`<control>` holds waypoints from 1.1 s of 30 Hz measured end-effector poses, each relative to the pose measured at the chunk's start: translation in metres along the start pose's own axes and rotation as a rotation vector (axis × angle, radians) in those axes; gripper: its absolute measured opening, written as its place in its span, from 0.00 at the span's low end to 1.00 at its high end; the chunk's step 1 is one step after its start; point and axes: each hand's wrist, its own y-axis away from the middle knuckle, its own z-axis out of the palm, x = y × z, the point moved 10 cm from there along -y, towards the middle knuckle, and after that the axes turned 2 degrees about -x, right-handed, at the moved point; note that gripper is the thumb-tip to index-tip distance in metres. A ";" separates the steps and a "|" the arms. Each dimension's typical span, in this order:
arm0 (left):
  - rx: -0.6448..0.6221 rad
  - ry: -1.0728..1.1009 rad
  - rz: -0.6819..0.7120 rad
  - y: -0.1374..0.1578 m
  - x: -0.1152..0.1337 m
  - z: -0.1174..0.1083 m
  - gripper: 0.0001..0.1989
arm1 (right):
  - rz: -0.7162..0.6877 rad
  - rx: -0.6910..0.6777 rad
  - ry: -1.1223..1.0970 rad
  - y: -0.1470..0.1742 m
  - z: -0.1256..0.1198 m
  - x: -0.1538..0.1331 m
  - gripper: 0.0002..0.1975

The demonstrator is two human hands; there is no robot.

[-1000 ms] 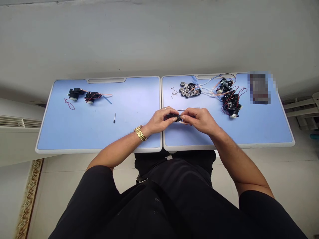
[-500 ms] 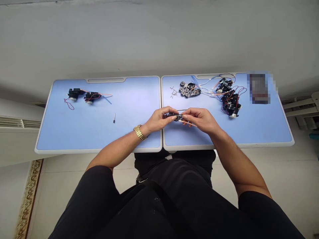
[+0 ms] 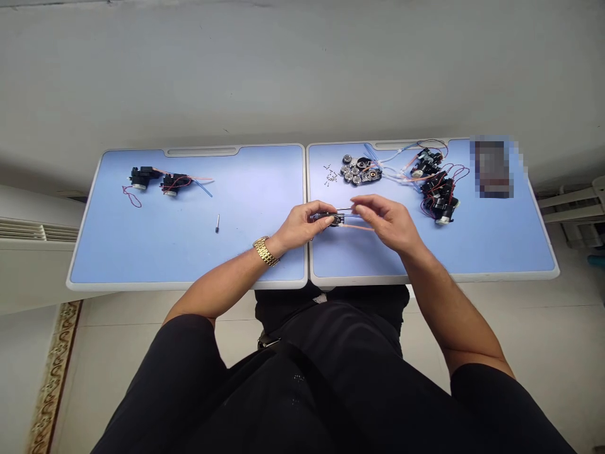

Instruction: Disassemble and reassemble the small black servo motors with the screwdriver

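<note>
A small black plastic assembly (image 3: 336, 219) with orange and blue tubes running out to the right is pinched in my left hand (image 3: 305, 224), between thumb and fingers. Beyond it lies the thin metal shaft of a screwdriver (image 3: 344, 209). My right hand (image 3: 385, 221) has its thumb and fingertips closed around the screwdriver's right part, hiding the handle. The orange tube (image 3: 358, 227) passes below the right fingers. Part of the black assembly is covered by my left fingers.
Loose screws (image 3: 331, 176) lie beside black parts with round metal discs (image 3: 355, 173). Wired black assemblies (image 3: 437, 189) sit at right, near a blurred dark object (image 3: 493, 169). On the left panel are two similar assemblies (image 3: 176, 183) and a small bit (image 3: 217, 224). A seam (image 3: 305, 189) divides the panels.
My right hand has left the black assembly and moved slightly up to the screwdriver. My left hand still holds the assembly in the same spot, and its tubes now show more.
</note>
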 end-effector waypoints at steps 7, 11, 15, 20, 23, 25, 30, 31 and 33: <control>0.039 0.019 -0.018 -0.002 -0.006 -0.004 0.18 | -0.339 0.196 0.454 0.031 0.002 -0.040 0.15; 0.038 -0.003 -0.012 -0.001 -0.004 -0.004 0.18 | -0.274 0.103 0.461 0.030 0.022 -0.024 0.13; 0.041 -0.027 0.006 0.000 -0.001 -0.004 0.18 | -0.245 0.084 0.322 0.029 0.026 -0.019 0.11; 0.052 -0.044 0.019 0.000 0.003 -0.004 0.18 | -0.259 0.075 0.301 0.030 0.029 -0.022 0.13; 0.056 -0.047 0.044 0.000 0.007 -0.003 0.17 | -0.266 0.080 0.293 0.032 0.028 -0.023 0.12; 0.055 -0.046 0.053 0.000 0.008 -0.003 0.17 | -0.276 0.082 0.276 0.033 0.027 -0.024 0.11; 0.050 -0.048 0.058 0.001 0.009 -0.002 0.17 | -0.166 0.081 0.225 0.033 0.024 -0.016 0.12; 0.048 -0.048 0.058 0.001 0.009 -0.002 0.17 | -0.135 0.082 0.200 0.032 0.024 -0.013 0.12; 0.047 -0.052 0.056 0.000 0.008 -0.002 0.18 | -0.083 0.077 0.137 0.031 0.023 -0.007 0.12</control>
